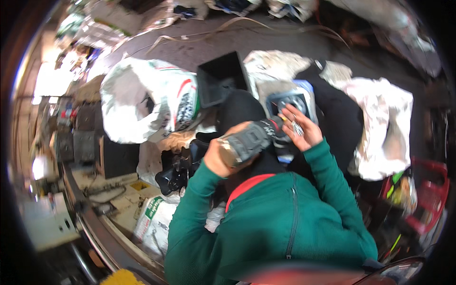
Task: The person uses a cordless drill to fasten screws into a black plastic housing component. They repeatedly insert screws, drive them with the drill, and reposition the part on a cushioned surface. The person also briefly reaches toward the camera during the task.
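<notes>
My left hand [219,156] is closed round a long, blocky dark grey thing [251,143] with a tan near end and a bit of red at its far end. I cannot make out its kind. Close to that far end is my right hand [304,128], palm partly turned up, with several small shiny metal pieces [297,128] at its fingers. Just beyond the right hand, a blue-grey tray [311,99] holds round, shiny metal-looking parts. Left of my knees lies a heap of glossy black parts [173,173].
An open black box [204,85] stands beyond my left knee. To its left is a large open white sack [128,95]; another white sack [156,218] lies nearer. White cloth or sacking [384,128] hangs at right, above a red plastic chair [427,190]. A metal-edged bench [90,228] runs along the left.
</notes>
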`<action>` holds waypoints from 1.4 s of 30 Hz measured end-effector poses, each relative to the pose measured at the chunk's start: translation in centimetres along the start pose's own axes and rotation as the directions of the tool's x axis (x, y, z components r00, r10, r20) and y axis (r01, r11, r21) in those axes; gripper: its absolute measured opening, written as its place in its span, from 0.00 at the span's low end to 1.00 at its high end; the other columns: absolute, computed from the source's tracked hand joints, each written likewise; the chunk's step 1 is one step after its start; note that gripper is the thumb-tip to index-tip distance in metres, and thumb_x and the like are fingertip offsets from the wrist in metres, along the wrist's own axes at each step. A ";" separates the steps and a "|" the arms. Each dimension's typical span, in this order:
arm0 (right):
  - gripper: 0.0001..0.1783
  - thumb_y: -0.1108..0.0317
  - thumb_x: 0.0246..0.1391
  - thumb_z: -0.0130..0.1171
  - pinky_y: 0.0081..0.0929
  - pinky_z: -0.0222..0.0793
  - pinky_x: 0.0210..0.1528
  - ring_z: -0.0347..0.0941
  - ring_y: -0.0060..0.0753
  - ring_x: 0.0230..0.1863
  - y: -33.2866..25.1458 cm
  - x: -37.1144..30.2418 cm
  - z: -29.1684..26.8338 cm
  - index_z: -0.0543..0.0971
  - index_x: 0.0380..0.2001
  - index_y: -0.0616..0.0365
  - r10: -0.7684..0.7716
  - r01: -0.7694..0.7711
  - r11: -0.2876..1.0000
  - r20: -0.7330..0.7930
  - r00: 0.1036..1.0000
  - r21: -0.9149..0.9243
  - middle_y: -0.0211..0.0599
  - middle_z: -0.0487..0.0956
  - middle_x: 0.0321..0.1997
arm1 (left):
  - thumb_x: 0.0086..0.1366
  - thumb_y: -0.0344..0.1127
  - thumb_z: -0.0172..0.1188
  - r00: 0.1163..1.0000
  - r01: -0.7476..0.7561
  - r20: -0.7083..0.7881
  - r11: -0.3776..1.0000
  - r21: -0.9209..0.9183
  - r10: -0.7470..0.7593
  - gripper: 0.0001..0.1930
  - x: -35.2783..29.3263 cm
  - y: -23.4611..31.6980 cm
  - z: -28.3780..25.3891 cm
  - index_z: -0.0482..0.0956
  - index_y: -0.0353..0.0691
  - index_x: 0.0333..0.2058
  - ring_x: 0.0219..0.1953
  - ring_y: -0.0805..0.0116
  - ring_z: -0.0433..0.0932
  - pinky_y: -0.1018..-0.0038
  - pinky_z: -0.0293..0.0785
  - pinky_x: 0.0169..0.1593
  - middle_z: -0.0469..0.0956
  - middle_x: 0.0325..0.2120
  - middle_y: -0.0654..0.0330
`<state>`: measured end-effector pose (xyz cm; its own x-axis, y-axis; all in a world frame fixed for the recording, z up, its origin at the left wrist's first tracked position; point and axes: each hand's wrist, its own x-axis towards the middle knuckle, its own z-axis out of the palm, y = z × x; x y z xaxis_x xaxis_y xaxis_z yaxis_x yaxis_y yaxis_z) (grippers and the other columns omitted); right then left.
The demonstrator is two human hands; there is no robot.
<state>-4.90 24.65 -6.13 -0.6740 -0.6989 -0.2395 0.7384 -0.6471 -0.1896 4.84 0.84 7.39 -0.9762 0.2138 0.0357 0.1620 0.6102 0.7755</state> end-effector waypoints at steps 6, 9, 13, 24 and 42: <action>0.25 0.76 0.59 0.48 0.36 0.68 0.58 0.67 0.37 0.60 0.1 -0.6 0.1 0.64 0.61 0.56 -0.069 0.076 0.994 -0.087 0.994 0.084 0.35 0.71 0.57 | 0.46 0.29 0.70 0.998 -0.022 0.053 0.987 0.159 0.013 0.31 0.2 0.4 0.4 0.72 0.38 0.52 0.50 0.63 0.76 0.72 0.71 0.54 0.74 0.50 0.55; 0.23 0.76 0.61 0.47 0.38 0.71 0.56 0.68 0.37 0.60 0.3 -0.5 0.3 0.65 0.60 0.57 -0.052 0.080 0.986 -0.186 0.981 0.145 0.36 0.73 0.55 | 0.46 0.29 0.70 0.994 -0.093 0.073 0.973 0.212 0.079 0.30 0.8 0.7 0.7 0.73 0.39 0.51 0.50 0.62 0.76 0.72 0.72 0.54 0.74 0.50 0.54; 0.16 0.73 0.62 0.48 0.35 0.75 0.52 0.70 0.37 0.58 0.5 -0.4 0.1 0.69 0.53 0.57 -0.057 0.116 0.974 -0.281 0.958 0.197 0.37 0.74 0.55 | 0.45 0.28 0.70 0.990 -0.128 0.091 0.968 0.215 0.111 0.31 1.5 0.9 1.3 0.73 0.38 0.51 0.49 0.62 0.77 0.72 0.73 0.53 0.75 0.50 0.54; 0.14 0.67 0.65 0.46 0.37 0.76 0.51 0.71 0.37 0.58 0.7 -0.5 0.2 0.69 0.52 0.56 -0.069 0.133 0.951 -0.226 0.972 0.281 0.38 0.74 0.55 | 0.47 0.30 0.70 0.983 -0.095 0.176 0.974 0.205 0.058 0.33 2.0 1.1 1.6 0.70 0.35 0.54 0.48 0.64 0.78 0.73 0.73 0.52 0.76 0.48 0.55; 0.16 0.64 0.63 0.49 0.29 0.80 0.43 0.75 0.34 0.52 1.0 -1.1 -0.4 0.70 0.52 0.58 -0.048 0.099 0.976 -0.251 0.967 0.195 0.37 0.75 0.52 | 0.48 0.28 0.68 0.986 -0.031 0.169 0.993 0.114 0.011 0.32 2.0 1.7 1.3 0.68 0.33 0.54 0.48 0.60 0.76 0.69 0.71 0.53 0.75 0.48 0.54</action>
<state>-3.41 24.88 -6.43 -0.6813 -0.5685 -0.4612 0.6496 -0.7599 -0.0230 3.39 3.29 8.00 -0.9359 0.3466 -0.0624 0.2077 0.6865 0.6968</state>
